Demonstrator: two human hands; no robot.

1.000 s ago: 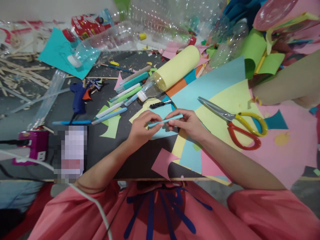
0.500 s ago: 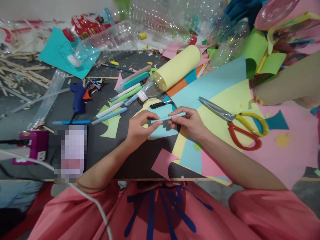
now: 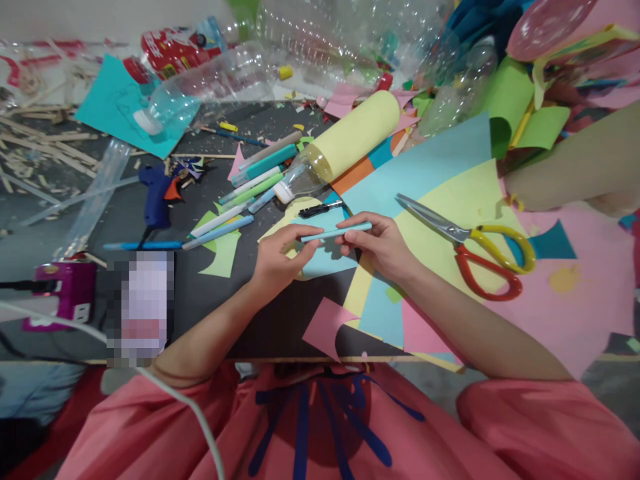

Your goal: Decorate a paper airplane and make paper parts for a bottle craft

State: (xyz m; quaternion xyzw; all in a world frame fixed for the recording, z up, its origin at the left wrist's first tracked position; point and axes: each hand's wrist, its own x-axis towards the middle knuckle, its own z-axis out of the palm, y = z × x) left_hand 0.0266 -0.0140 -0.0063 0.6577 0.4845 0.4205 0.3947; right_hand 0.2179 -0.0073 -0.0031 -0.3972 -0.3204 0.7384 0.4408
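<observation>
A thin light-blue paper roll (image 3: 333,233) lies lengthwise between my two hands. My right hand (image 3: 377,240) pinches its right part between thumb and fingers. Around the roll's left end, my left hand (image 3: 285,257) has its thumb and index finger a little apart, with the end showing between them; whether a fingertip touches it I cannot tell. Beneath the hands lies a light-blue sheet piece (image 3: 330,267). A black pen (image 3: 321,209) rests just beyond it. To the right are large scissors (image 3: 463,233) with one yellow and one red handle, blades apart.
A bottle wrapped in yellow paper (image 3: 357,137) lies behind several markers (image 3: 257,183). At left are a blue glue gun (image 3: 157,200), a blurred-out phone-like object (image 3: 145,300) and a purple box (image 3: 65,293). Another person's arm (image 3: 575,160) reaches in from the right. Clear bottles (image 3: 215,77) line the back.
My left thumb has moved down off the paper roll, so its left end now shows between thumb and index finger. My right hand keeps its pinch.
</observation>
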